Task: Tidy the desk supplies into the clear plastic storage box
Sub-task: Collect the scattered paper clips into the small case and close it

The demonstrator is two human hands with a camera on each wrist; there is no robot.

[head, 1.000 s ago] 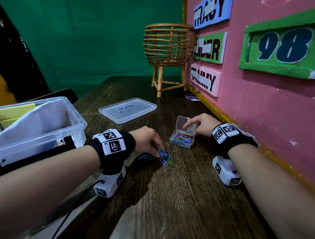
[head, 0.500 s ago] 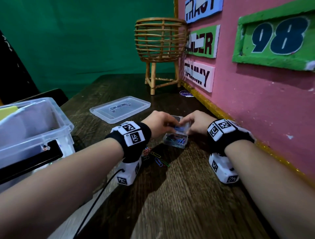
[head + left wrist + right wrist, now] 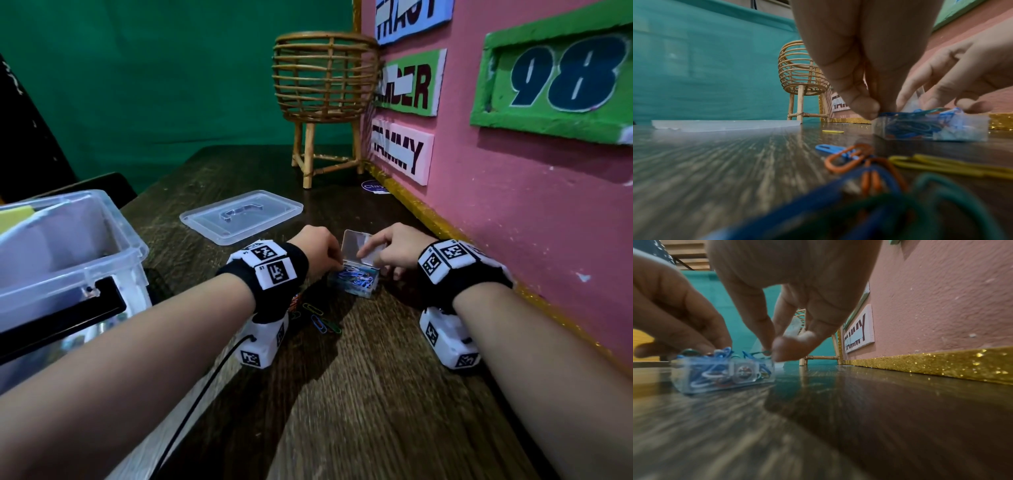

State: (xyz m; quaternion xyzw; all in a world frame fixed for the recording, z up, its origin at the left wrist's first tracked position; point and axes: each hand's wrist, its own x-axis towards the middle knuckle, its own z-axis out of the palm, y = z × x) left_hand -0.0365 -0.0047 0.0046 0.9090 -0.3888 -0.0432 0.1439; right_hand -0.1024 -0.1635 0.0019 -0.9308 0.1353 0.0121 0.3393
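Standing at the far left of the desk point(image 3: 359, 394), the clear plastic storage box point(image 3: 113, 240) is open, with a yellow pad point(image 3: 15, 219) inside and a black latch point(image 3: 68, 308) on its near wall. Its flat clear lid point(image 3: 241, 216) lies apart on the dark wood, long axis running left to right and angled slightly away. Loose coloured paper clips point(image 3: 318, 317) lie scattered just right of the left wrist, pointing various ways. The left hand point(image 3: 320, 253) has its fingertips pinched together at the left edge of the small clear clip case point(image 3: 356, 279); what they hold, if anything beyond a blue clip at the rim, cannot be told. The case sits flat on the desk, filled with mostly blue clips, its hinged lid point(image 3: 358, 243) tilted up and back toward the far end. The right hand point(image 3: 394, 248) pinches that raised lid between curled fingers and thumb. Behind stand a rattan basket stool point(image 3: 323, 78) and a green backdrop point(image 3: 154, 85); a pink wall point(image 3: 531, 222) with name signs and a gold glitter strip point(image 3: 428, 219) bounds the right side.
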